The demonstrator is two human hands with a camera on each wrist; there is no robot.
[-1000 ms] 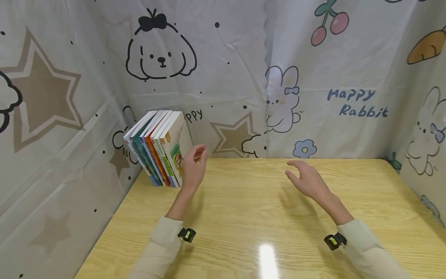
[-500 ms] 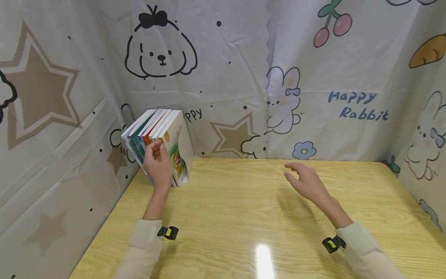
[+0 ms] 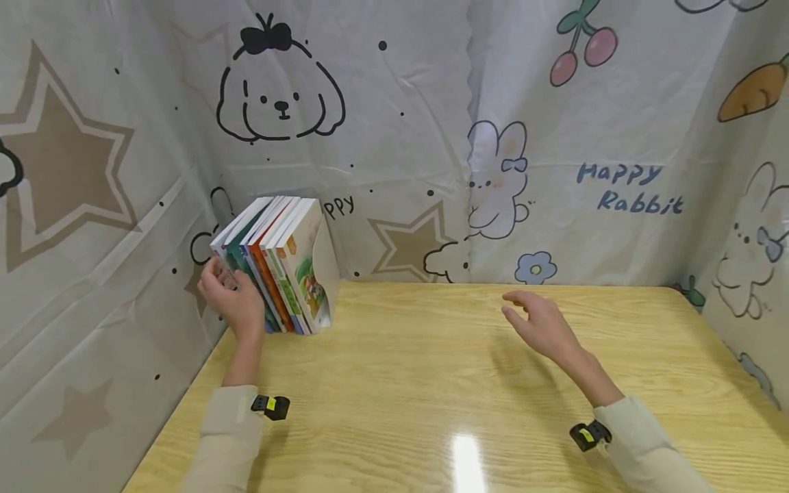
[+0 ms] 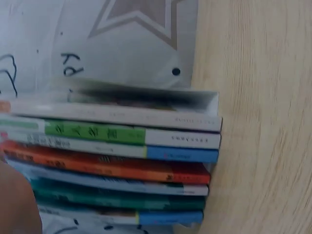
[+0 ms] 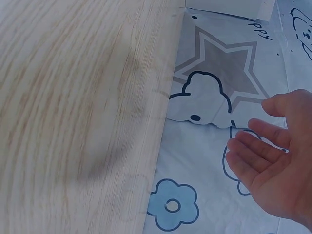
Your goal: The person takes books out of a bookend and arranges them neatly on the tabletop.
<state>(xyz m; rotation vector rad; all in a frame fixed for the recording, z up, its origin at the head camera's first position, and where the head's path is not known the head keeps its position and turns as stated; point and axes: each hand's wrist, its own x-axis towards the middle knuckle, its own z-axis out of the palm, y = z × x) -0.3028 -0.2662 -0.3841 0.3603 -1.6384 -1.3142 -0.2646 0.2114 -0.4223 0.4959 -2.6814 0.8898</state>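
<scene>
A row of several books (image 3: pixel 288 263) stands upright in a white book holder (image 3: pixel 327 270) at the table's back left corner. Their spines face me; an orange spine (image 4: pixel 97 167), a green and white one (image 4: pixel 92 132) and a teal one (image 4: pixel 122 196) show in the left wrist view. My left hand (image 3: pixel 237 301) is at the row's left end, fingers loosely curled, overlapping the lower part of the leftmost spines in the head view. Over the table's middle right, my right hand (image 3: pixel 542 325) hovers with relaxed fingers and nothing in them.
The wooden table (image 3: pixel 419 370) has a cloth (image 3: pixel 394 137) printed with cartoon figures hanging behind it and along both sides. The cloth on the left side comes close to the books and my left hand.
My left hand has moved left across the front of the books, from their right side to the left end. My right hand has stayed nearly in place.
</scene>
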